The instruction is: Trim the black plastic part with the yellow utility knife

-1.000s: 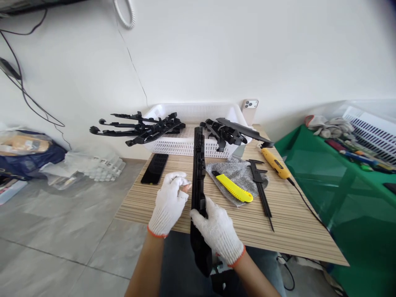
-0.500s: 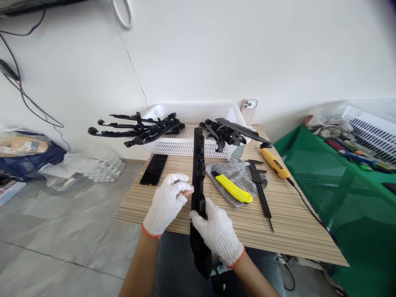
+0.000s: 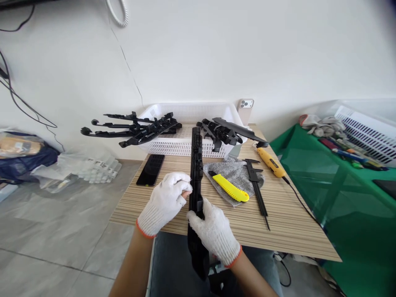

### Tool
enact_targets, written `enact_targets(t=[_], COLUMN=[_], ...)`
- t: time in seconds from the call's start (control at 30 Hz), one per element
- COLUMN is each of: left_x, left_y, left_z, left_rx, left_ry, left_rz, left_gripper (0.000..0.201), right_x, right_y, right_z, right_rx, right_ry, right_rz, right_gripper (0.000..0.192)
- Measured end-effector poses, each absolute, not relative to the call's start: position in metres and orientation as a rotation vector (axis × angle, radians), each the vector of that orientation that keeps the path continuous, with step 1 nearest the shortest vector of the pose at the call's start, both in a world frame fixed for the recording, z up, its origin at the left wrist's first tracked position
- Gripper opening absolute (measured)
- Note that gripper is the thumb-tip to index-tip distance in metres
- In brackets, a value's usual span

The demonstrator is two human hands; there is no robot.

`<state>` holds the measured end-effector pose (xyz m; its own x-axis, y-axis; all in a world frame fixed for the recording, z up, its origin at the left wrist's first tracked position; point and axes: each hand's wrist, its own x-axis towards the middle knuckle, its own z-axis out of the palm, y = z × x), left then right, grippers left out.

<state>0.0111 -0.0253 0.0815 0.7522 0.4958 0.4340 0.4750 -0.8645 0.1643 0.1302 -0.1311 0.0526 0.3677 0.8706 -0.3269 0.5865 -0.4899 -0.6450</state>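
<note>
While your gloved right hand grips the long black plastic strip standing over the table edge, your left hand pinches its left side with curled fingers, beside the yellow knife.

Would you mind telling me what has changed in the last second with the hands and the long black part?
The left hand has closed in sideways until its fingertips meet the long black part. The right hand keeps gripping that part lower down. The yellow knife, caliper and basket lie as before; only the camera shifted slightly.
</note>
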Motion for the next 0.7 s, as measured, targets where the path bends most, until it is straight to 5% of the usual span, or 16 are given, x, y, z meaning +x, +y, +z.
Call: enact_targets(t=[0.7], left_x=[0.001], left_y=[-0.024], left_z=[0.074], left_rx=[2.874], left_ry=[0.924], left_rz=[0.791], left_gripper=[0.016], right_x=[0.13], right_y=[-0.131], right_z=[0.051], right_rx=[-2.203], right_ry=[-1.289], right_rz=[0.877], right_gripper=[0.019])
